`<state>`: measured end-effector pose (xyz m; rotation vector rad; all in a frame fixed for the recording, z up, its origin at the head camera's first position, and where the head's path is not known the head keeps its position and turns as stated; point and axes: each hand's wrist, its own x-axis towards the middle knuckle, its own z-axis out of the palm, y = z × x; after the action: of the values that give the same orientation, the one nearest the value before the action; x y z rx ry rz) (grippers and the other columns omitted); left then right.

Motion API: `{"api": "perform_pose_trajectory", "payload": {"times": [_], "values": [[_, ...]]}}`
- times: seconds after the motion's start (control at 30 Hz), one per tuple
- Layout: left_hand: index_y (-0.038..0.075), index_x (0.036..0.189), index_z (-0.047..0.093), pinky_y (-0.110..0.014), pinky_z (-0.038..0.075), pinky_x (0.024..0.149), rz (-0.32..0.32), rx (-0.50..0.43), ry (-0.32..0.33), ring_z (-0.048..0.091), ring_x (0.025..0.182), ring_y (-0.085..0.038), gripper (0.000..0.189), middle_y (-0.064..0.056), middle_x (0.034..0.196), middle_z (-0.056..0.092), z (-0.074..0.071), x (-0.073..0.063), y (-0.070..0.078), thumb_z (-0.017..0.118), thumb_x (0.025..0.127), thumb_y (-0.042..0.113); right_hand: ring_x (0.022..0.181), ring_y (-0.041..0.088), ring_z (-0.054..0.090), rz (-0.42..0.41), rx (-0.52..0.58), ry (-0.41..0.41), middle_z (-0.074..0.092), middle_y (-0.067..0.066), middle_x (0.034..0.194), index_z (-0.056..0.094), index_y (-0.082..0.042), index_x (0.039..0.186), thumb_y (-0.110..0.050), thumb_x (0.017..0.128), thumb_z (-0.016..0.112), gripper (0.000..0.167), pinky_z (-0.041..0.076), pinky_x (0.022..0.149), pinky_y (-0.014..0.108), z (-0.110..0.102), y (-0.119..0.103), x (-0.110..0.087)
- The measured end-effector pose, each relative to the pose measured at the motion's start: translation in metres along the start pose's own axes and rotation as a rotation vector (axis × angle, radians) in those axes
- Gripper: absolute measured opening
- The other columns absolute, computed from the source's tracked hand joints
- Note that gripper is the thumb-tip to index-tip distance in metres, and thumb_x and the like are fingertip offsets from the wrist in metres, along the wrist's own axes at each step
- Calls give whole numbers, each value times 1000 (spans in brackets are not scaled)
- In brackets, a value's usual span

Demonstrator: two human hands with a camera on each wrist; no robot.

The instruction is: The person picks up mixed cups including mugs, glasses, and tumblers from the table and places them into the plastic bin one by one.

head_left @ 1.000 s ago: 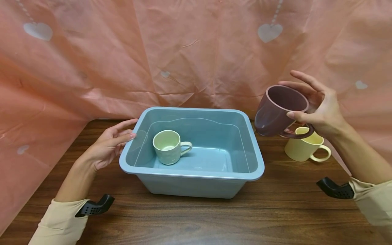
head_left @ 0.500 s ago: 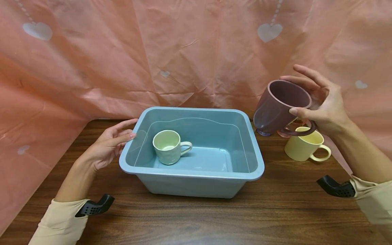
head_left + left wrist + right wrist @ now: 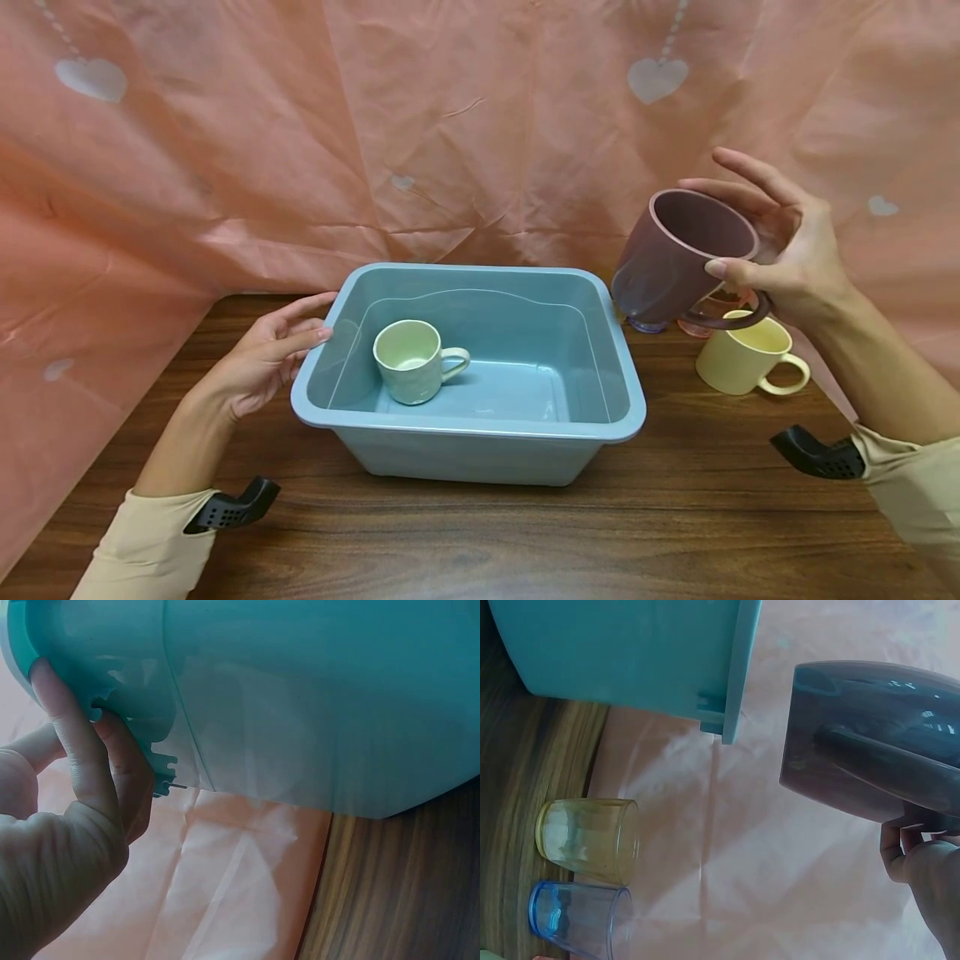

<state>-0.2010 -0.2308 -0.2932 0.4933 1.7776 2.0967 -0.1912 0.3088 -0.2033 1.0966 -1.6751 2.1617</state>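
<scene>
In the head view, my right hand (image 3: 795, 250) grips a purple mug (image 3: 663, 258) near its rim, thumb on the near side and fingers behind. The mug is tilted, mouth up, raised beyond the right end of a blue plastic tub (image 3: 480, 454). Its handle points toward my wrist; the right wrist view shows the mug's (image 3: 870, 742) side and handle. At the tub's left end, my left hand (image 3: 262, 358) touches the outside of the rim with thumb and fingertips. A pale green mug (image 3: 411, 375) stands upright inside the tub, at its left.
A yellow mug (image 3: 738, 362) stands on the wooden table (image 3: 525, 542) to the tub's right. Behind the purple mug, the right wrist view shows a yellowish glass (image 3: 589, 840) and a blue-tinted glass (image 3: 581, 919). A pink curtain (image 3: 480, 167) hangs close behind the tub.
My right hand with the purple mug has risen slightly, going a little right and then back left. Bases of glasses now show beneath the mug. The left hand and tub have stayed in place.
</scene>
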Motion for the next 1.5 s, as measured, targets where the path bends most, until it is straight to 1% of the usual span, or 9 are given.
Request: {"api": "perform_pose_trajectory", "payload": {"times": [0.03, 0.07, 0.13, 0.23, 0.27, 0.4, 0.87, 1.0, 1.5], "values": [[7, 158, 28, -31, 64, 71, 0, 0, 0, 74, 88, -15, 56, -8, 107, 69, 0, 0, 0, 53, 107, 1, 111, 31, 67, 1, 1, 0, 64, 27, 134, 44, 6, 151, 37, 62, 40, 94, 41, 33, 23, 1, 0, 0], [7, 158, 28, -31, 64, 71, -1, 0, 1, 74, 88, -15, 57, -8, 107, 68, 0, 0, 0, 53, 107, 1, 113, 31, 67, 1, 2, 2, 64, 27, 134, 44, 6, 151, 37, 62, 41, 94, 47, 38, 22, 2, 0, 1], [7, 158, 28, -31, 64, 71, -3, 2, 3, 73, 88, -15, 57, -8, 108, 68, -1, -1, 0, 53, 107, 0, 115, 31, 67, 3, 4, 5, 64, 27, 134, 45, 5, 151, 37, 63, 42, 94, 51, 44, 21, 4, 1, 2], [7, 158, 28, -31, 64, 72, -5, 3, 6, 74, 88, -15, 57, -8, 109, 68, -1, -2, 1, 53, 107, 0, 117, 32, 67, 7, 7, 9, 65, 27, 133, 45, 4, 151, 36, 63, 44, 93, 61, 67, 21, 7, 1, 4], [7, 158, 28, -31, 64, 71, -6, 4, 7, 74, 88, -15, 57, -8, 109, 68, -1, -2, 1, 53, 107, 0, 118, 32, 66, 5, 7, 9, 65, 27, 133, 45, 4, 151, 36, 63, 44, 93, 62, 76, 23, 8, 2, 4], [8, 158, 28, -30, 64, 70, -10, 1, 7, 73, 87, -14, 57, -8, 109, 68, -1, -2, 0, 53, 107, 0, 119, 33, 66, -3, 11, 4, 65, 27, 132, 46, 5, 150, 35, 62, 47, 94, 60, 93, 31, 12, 5, 7], [8, 158, 29, -33, 64, 73, -13, 11, 10, 74, 90, -16, 57, -10, 111, 69, -2, 2, 2, 54, 107, 2, 120, 33, 65, -17, 27, -20, 65, 28, 132, 47, 4, 149, 33, 63, 47, 92, 60, 91, 29, 23, 15, 18], [8, 158, 29, -32, 64, 73, -13, 10, 9, 74, 91, -16, 57, -9, 111, 69, -3, 2, 1, 54, 107, 2, 120, 33, 65, -24, 21, -18, 65, 28, 132, 48, 4, 149, 33, 62, 48, 91, 59, 95, 31, 25, 18, 20], [8, 159, 28, -31, 64, 71, -18, 28, 15, 73, 87, -15, 59, -9, 109, 68, -2, 2, 2, 55, 107, 3, 121, 32, 64, 5, 12, -41, 65, 25, 133, 48, 2, 150, 32, 65, 48, 91, 59, 94, 31, 31, 20, 21]]}}
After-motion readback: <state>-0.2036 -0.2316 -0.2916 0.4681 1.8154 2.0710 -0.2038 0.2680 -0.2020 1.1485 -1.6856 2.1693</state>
